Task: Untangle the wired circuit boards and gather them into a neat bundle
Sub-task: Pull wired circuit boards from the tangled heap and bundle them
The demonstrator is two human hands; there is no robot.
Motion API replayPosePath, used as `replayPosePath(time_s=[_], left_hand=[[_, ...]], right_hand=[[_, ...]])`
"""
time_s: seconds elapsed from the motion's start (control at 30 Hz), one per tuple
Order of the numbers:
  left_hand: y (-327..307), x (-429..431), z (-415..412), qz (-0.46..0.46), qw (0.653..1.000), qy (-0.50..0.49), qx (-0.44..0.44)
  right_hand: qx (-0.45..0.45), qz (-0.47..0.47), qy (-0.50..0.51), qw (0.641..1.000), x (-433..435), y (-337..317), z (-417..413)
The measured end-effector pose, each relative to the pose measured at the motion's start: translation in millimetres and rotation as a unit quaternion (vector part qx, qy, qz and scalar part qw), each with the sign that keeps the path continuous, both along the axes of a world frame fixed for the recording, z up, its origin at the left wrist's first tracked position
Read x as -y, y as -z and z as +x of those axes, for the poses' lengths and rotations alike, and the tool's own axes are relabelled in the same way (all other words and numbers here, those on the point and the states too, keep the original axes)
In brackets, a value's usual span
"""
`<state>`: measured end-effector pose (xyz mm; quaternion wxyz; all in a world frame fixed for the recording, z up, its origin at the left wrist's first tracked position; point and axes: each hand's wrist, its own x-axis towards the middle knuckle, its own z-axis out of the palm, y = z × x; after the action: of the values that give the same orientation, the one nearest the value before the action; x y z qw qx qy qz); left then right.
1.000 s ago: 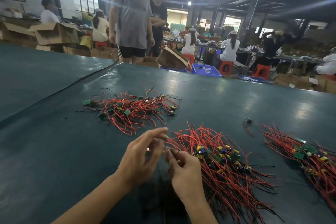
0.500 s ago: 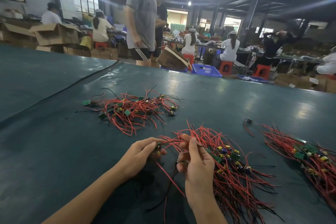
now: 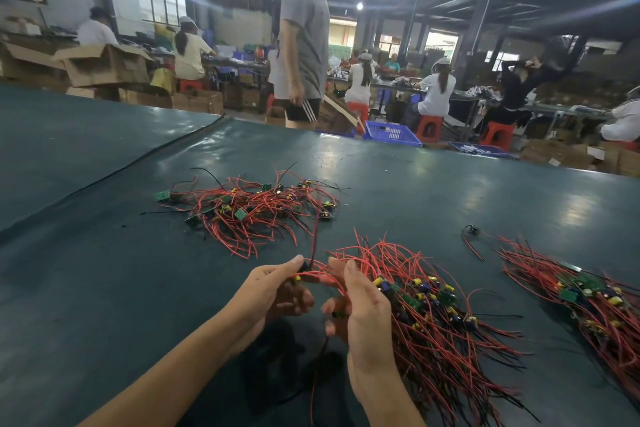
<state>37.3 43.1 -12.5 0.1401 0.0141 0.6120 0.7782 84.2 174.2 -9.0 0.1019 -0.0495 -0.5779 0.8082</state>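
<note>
One wired board (image 3: 300, 270) is up off the table (image 3: 104, 288), held between both hands. The left hand (image 3: 273, 291) has its grip pinched on the board end. The right hand (image 3: 363, 315) has its grip closed round the red wires.

This looks like straightening a single piece. The next move calls for laying it, board end matched, onto the bundle (image 3: 433, 315) just beside the right hand.

The tangled heap (image 3: 249, 211) farther off looks unsorted. A dark wire rises from the pinch toward it, and I cannot tell if it is caught there. The frame edge cuts off the far-right bundle (image 3: 595, 298).
</note>
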Motion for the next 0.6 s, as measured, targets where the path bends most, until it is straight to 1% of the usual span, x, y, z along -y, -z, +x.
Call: replayPosePath(time_s=[0.07,0.13,0.17,0.2,0.27,0.33,0.47,0.53,0.6], left_hand=[[-1.1,-0.5,1.7,0.002,1.0,0.021,0.021],[-1.7,-0.8,1.6,0.026,0.998,0.028,0.054],[-1.8,-0.6,1.0,0.034,0.997,0.028,0.068],[-2.4,-0.9,0.5,0.036,0.996,0.029,0.079],[-2.5,-1.9,0.9,0.032,0.995,0.038,0.087],[-2.8,-4.0,3.5,0.004,0.995,0.063,0.075],[-0.3,-5.3,7.9,-0.06,0.985,0.154,0.043],[-0.4,-4.2,8.2,-0.057,0.983,0.171,0.046],[-0.3,-2.5,7.3,-0.03,0.983,0.169,0.064]], right_hand=[[0.021,-0.035,-0.031,0.999,-2.4,-0.4,0.3],[0.033,-0.104,-0.074,0.991,-6.1,-1.2,1.4],[0.033,-0.122,-0.083,0.989,-8.3,-1.6,1.3],[0.031,-0.115,-0.079,0.99,-9.5,-1.0,0.5],[0.03,-0.042,-0.046,0.998,-9.0,0.2,-0.7],[0.02,0.028,-0.026,0.999,-3.5,2.3,-1.8],[0.009,0.091,-0.011,0.996,2.4,5.2,-3.4],[0.01,0.105,-0.004,0.994,1.4,6.5,-3.7],[0.021,0.109,0.022,0.994,0.5,7.3,-4.2]])
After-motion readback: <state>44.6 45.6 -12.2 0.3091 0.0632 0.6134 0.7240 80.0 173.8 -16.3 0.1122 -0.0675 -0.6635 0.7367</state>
